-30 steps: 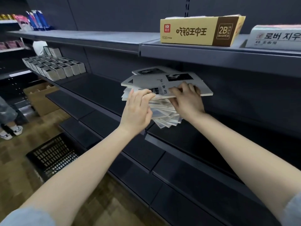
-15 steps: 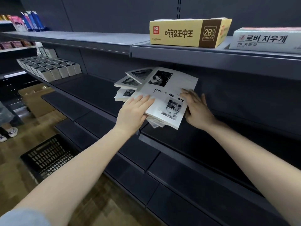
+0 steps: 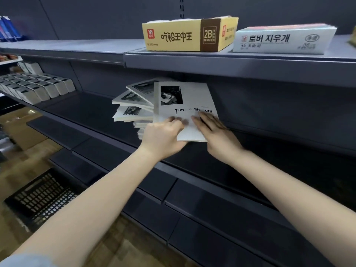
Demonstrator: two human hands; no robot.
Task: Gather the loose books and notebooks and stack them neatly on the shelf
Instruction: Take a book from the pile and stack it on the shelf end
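Both hands are on the top notebook (image 3: 185, 105), a pale one with "Tim & Memory" printed on its cover. It lies on an untidy stack of notebooks (image 3: 133, 106) on the dark middle shelf (image 3: 86, 112). The left hand (image 3: 161, 137) holds its near left corner, fingers bent over the cover and the thumb out of sight, though motion blur softens the fingertips. The right hand (image 3: 217, 135) lies with its fingers stretched flat, pressing on the cover's near right part. That notebook's long edges run front to back, and its near edge juts out past the ones below. The lower notebooks fan out to the left, corners poking at different angles. A run of bare shelf board separates the stack from a row of small white boxes (image 3: 38, 87) well off to the left. Just above the stack hangs the front lip of the upper shelf (image 3: 231, 64), which carries a yellow 2B eraser box (image 3: 183, 35) and a white eraser box (image 3: 283, 39) side by side. Down on the wooden floor, left of the arms, sits a black plastic basket (image 3: 40, 195).
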